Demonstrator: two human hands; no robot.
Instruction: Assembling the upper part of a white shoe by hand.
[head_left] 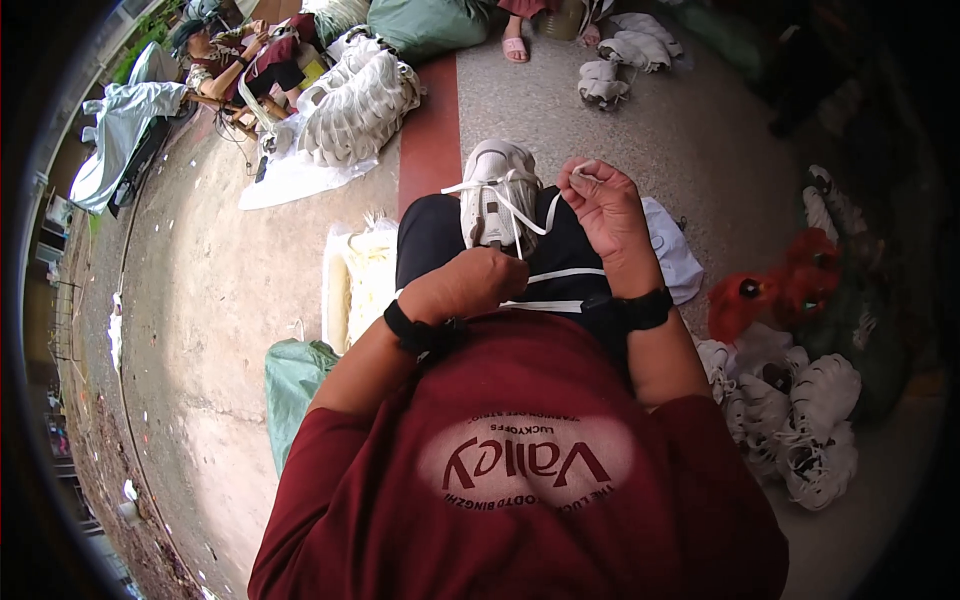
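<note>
A pale grey-and-white sneaker rests on my lap, toe pointing away from me. White shoelace crosses its upper and curves loosely toward the right. My right hand is raised beside the shoe, thumb and forefinger pinching one end of that lace. At the shoe's near end my left hand is closed, back upward. Another strand of the lace runs down to its fingers, which are mostly hidden. More white laces lie across my dark trousers, between my wrists.
To my left stands a white tub of pale strips, with a green bag nearer. White shoes in piles lie at right by a red bag. A large shoe heap and a seated person are farther off.
</note>
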